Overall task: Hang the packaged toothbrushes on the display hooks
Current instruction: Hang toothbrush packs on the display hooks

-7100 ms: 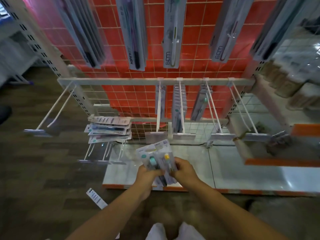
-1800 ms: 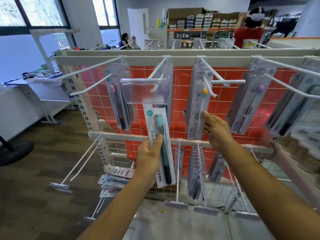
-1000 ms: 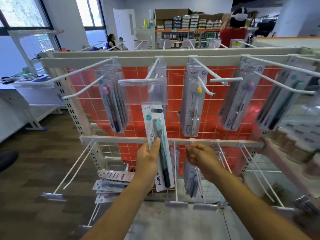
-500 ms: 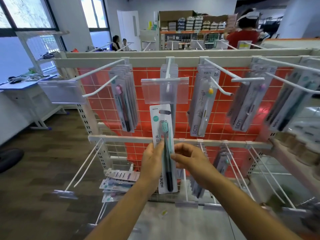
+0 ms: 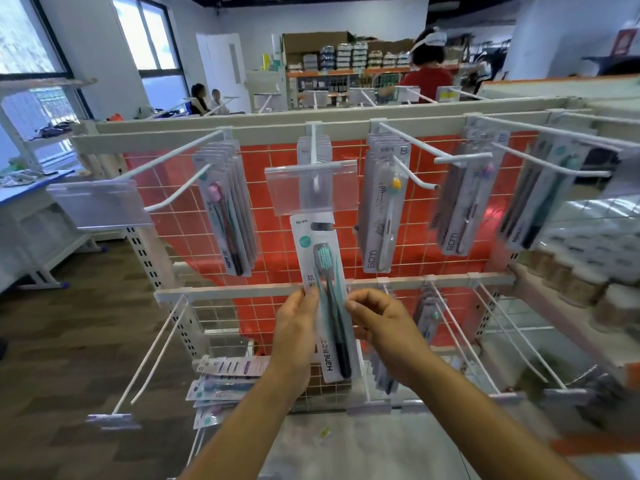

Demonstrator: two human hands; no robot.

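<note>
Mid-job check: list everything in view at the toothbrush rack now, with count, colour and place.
held toothbrush pack: one, white card with teal-bristled brush, below the centre label holder
upper hooks: several, white, top rail
hung toothbrush packs: five bunches, pink, yellow, purple and dark brushes, on the upper hooks
label holders: two, clear, tips of the left and centre upper hooks
lower hooks: several, white, lower rail
loose packs: one stack, white and pastel, lying flat at lower left
back panel: one, orange-red, behind the wire grid
people: three, one in red, far background
left hand: one, grips the held pack's left edge
right hand: one, pinches its right edge
</note>
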